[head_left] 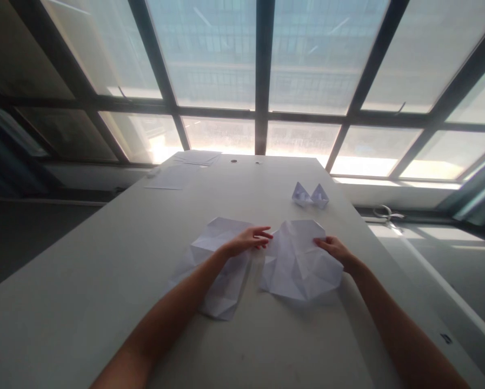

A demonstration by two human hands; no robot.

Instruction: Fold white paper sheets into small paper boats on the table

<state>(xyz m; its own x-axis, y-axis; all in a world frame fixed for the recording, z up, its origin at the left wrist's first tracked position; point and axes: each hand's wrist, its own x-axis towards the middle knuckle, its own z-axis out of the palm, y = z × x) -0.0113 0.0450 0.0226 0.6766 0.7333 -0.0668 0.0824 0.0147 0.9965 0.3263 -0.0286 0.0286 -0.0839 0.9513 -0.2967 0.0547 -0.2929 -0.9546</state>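
A creased sheet of white paper (303,259) is partly lifted off the table, its folds spread out. My right hand (332,247) pinches its right edge between thumb and fingers. Just left of that sheet, my left hand (250,240) has its fingers stretched out and apart, with nothing in them. Beneath the left hand and forearm lies another creased white paper (221,232), partly hidden by the arm. Beyond the right hand stand two small folded paper shapes with pointed tops (310,195), side by side.
Flat white sheets (173,176) lie at the far left of the white table (104,270). Two small round spots (234,161) mark its far end. Behind are large windows with dark frames (262,70). A whitish looped object (384,212) is beyond the right edge.
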